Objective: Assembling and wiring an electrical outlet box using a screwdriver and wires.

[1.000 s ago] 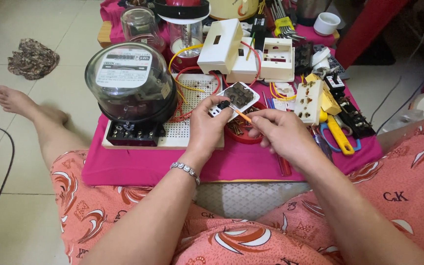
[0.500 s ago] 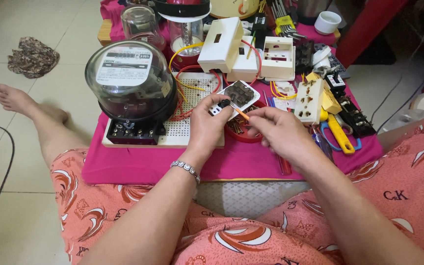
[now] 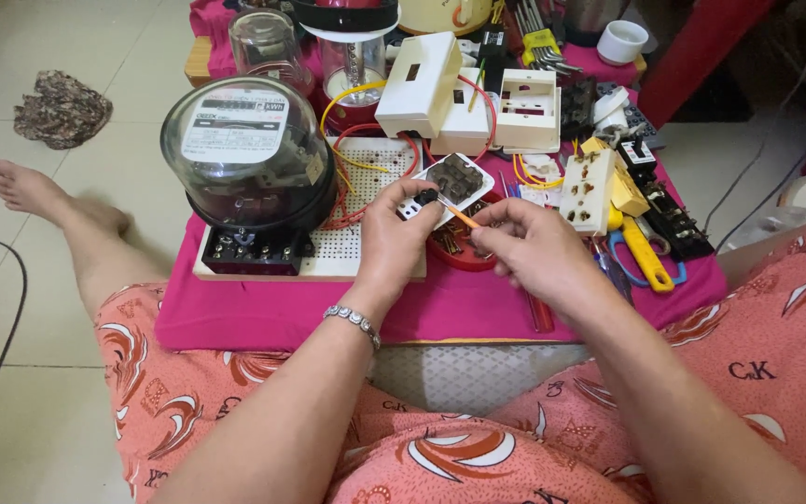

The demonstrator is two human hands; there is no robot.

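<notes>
Landmark: the electric meter (image 3: 249, 159) — dark base, clear glass dome — standing on a white perforated board (image 3: 366, 252) over a pink cloth (image 3: 263, 313). Far left of the meter, on the tiled floor, lies a crumpled rag (image 3: 62, 107); a bare foot (image 3: 25, 187) rests just left of the meter's base. Right of the meter, the left hand (image 3: 394, 243) is raised off the board, fingers closed around the lower end of a small white switch plate (image 3: 448, 187), tilting its back side toward the camera — likely so the terminals face up and stay steady. The plate looks white-rimmed with a dark inner block and small metal contacts; finer detail is too small to tell. A silver bracelet (image 3: 352, 322) sits on that wrist. Further right of the meter, the right hand (image 3: 534, 247) pinches a thin orange-handled screwdriver (image 3: 459, 216) between thumb and fingertips, its tip angled up-left and touching the plate's lower edge, the narrow grip suited to fine turning. Under both hands, a red dish (image 3: 464, 252) holds small screws, near for reaching. Farthest right of the meter: a cream socket block (image 3: 588, 191) and yellow-handled pliers (image 3: 646, 257), set aside on the cloth.
</notes>
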